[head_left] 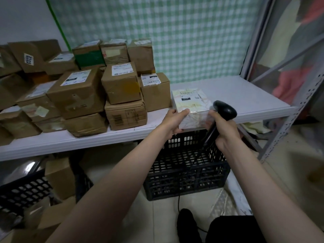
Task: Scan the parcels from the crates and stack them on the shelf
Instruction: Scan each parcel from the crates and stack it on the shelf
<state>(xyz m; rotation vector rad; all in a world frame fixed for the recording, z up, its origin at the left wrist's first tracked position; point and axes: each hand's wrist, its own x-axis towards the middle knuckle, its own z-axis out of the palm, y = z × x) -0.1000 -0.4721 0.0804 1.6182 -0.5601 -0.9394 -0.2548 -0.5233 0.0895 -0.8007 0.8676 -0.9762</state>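
Note:
A white, pale-patterned parcel (191,104) with a shipping label on top sits at the front edge of the white shelf (245,95), right of the stacked cardboard parcels (98,92). My left hand (172,122) grips its near left corner, thumb on top. My right hand (223,128) holds a black barcode scanner (222,113) by the handle, and its fingers touch the parcel's near right side. The scanner's cable hangs down toward the floor. A black plastic crate (185,172) stands below my hands; no parcel shows inside it.
Another black crate (22,193) with brown boxes in and around it stands at lower left under the shelf. The shelf's grey metal upright (289,120) rises at the right. A checked curtain hangs behind. My dark shoe (187,223) is on the tiled floor.

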